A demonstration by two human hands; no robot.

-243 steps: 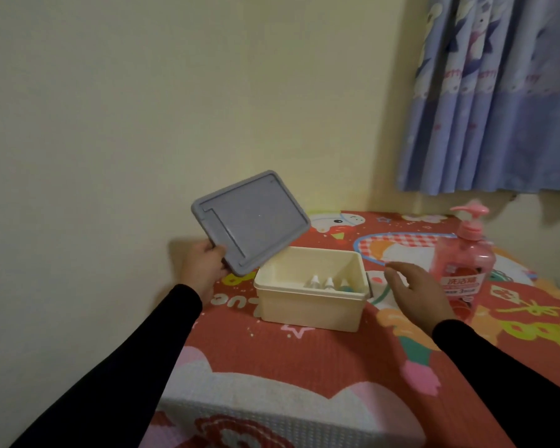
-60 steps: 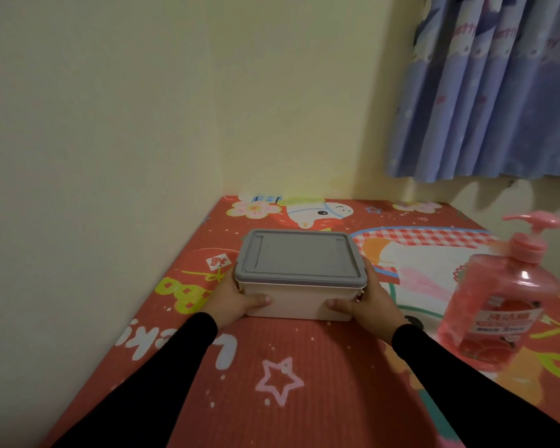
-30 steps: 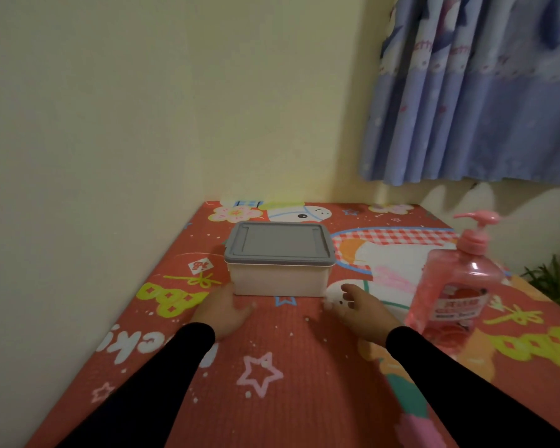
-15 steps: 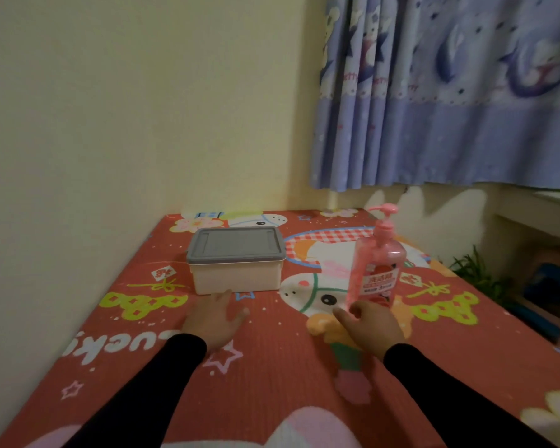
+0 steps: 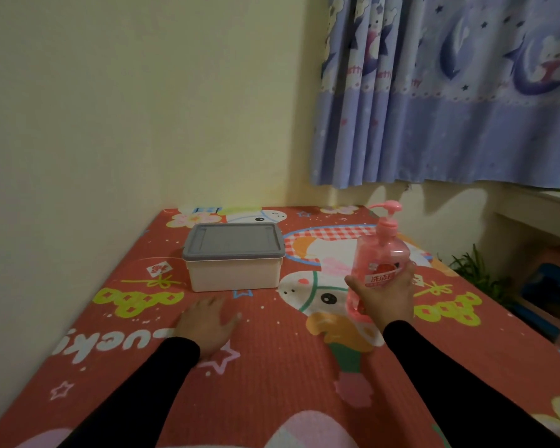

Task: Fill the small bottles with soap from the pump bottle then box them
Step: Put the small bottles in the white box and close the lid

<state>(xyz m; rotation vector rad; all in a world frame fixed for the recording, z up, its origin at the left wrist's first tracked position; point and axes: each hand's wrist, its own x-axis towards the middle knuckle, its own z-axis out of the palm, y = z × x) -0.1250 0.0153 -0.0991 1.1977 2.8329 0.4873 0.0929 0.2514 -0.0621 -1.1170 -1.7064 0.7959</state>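
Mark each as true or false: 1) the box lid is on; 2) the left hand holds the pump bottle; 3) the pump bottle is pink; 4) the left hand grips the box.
1) True: the grey lid sits closed on the cream box.
2) False: the right hand grips the pump bottle.
3) True.
4) False: the left hand rests open on the mat, apart from the box.

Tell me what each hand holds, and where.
Right hand grips the pink pump bottle around its lower body. Left hand holds nothing.
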